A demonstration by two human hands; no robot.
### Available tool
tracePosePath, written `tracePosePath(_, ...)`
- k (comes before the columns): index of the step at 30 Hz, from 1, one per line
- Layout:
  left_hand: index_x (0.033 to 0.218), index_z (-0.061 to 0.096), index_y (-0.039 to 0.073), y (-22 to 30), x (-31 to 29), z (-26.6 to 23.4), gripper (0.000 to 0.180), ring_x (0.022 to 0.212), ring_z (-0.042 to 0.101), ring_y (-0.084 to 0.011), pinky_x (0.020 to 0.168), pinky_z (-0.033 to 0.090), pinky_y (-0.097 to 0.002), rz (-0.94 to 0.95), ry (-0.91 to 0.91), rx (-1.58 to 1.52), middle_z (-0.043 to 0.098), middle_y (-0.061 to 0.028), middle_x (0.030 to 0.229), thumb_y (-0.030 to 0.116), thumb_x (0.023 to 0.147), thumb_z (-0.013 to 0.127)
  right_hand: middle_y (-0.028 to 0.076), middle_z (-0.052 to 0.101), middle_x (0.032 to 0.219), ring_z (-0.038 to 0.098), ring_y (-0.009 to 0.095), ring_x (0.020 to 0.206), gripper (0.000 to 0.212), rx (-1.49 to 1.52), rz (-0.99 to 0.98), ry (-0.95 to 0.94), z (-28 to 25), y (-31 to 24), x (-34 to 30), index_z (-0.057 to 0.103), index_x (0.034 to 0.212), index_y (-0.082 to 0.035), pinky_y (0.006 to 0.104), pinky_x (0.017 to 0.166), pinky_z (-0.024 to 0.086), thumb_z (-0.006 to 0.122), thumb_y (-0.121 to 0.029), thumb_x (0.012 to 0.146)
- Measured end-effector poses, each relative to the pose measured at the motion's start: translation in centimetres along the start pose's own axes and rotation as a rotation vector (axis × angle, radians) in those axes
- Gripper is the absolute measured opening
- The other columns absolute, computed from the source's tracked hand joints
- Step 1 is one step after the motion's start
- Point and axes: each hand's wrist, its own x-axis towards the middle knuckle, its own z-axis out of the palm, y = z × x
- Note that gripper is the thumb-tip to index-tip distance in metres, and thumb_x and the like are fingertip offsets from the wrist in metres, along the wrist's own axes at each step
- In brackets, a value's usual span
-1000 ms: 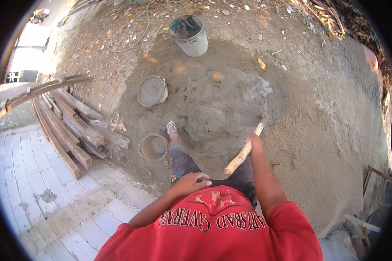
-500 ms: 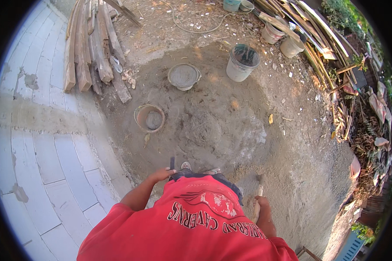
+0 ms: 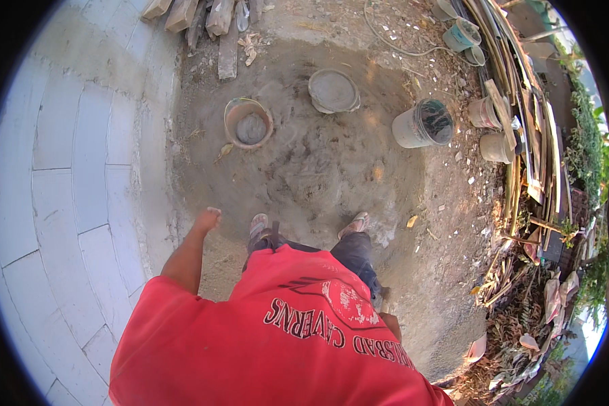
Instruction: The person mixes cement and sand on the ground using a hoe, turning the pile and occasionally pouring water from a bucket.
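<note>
I stand in sandals at the near edge of a spread pile of grey mortar (image 3: 318,162) on the dirt. My left hand (image 3: 206,220) hangs out to my left over the pile's edge, fingers curled, holding nothing. Only a sliver of my right hand (image 3: 390,323) shows low beside my hip, mostly hidden by my red shirt. What it holds cannot be made out. A brown bucket (image 3: 231,115) with a lump of mortar inside sits at the pile's far left. A shallow round pan (image 3: 333,90) lies beyond the pile.
A grey bucket (image 3: 413,128) stands at the pile's right, with two small pots (image 3: 486,112) and a teal bucket (image 3: 461,34) further out. Long boards (image 3: 521,101) and debris line the right side. Short timbers (image 3: 210,17) lie at the top. Pale paving (image 3: 68,169) runs along the left.
The view has swung, so the pile and buckets now sit further right and higher. My left hand has left my thigh and swung out. The wooden handle and my right hand have dropped out of sight.
</note>
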Motion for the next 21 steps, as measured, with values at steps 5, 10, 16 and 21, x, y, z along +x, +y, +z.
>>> tracePosePath(5, 0.122, 0.062, 0.009, 17.9, -5.4, 10.8, 0.051, 0.094, 0.063, -0.0254, 0.079, 0.050, -0.0409, -0.480, -0.209, -0.426, 0.067, -0.0103, 0.110, 0.049, 0.090, 0.059, 0.016, 0.063, 0.067, 0.062, 0.027, 0.054, 0.025, -0.210, -0.007, 0.052, -15.5, -6.7, 11.7, 0.062, 0.085, 0.009, 0.0399, 0.050, 0.050, 0.066, -0.015, 0.080)
tracePosePath(10, 0.136, 0.054, 0.010, 34.1, -13.6, 25.7, 0.061, 0.114, 0.055, -0.0263, 0.090, 0.047, -0.0428, -0.653, -0.066, -0.606, 0.058, -0.0108, 0.129, 0.051, 0.091, 0.057, 0.013, 0.060, 0.060, 0.060, 0.024, 0.049, 0.021, -0.512, -0.080, 0.012, -28.7, -15.4, 25.4, 0.061, 0.077, 0.006, 0.0377, 0.047, 0.049, 0.067, -0.014, 0.078)
tracePosePath(16, 0.125, 0.061, 0.006, 44.0, -19.2, 36.6, 0.054, 0.101, 0.060, -0.0217, 0.081, 0.049, -0.0395, -0.742, 0.102, -0.914, 0.063, -0.0088, 0.120, 0.048, 0.091, 0.058, 0.014, 0.061, 0.061, 0.063, 0.025, 0.051, 0.021, -0.844, -0.417, 0.042, -39.5, -30.4, 30.1, 0.061, 0.079, 0.009, 0.0396, 0.047, 0.050, 0.064, -0.011, 0.076)
tracePosePath(21, 0.115, 0.067, 0.009, 48.2, -19.5, 43.4, 0.035, 0.083, 0.063, -0.0147, 0.069, 0.049, -0.0307, -0.693, 0.418, -1.103, 0.069, -0.0045, 0.101, 0.036, 0.093, 0.059, 0.014, 0.061, 0.063, 0.062, 0.024, 0.050, 0.020, -0.943, -0.595, -0.042, -41.2, -38.8, 33.2, 0.061, 0.076, 0.007, 0.0395, 0.046, 0.050, 0.066, -0.012, 0.077)
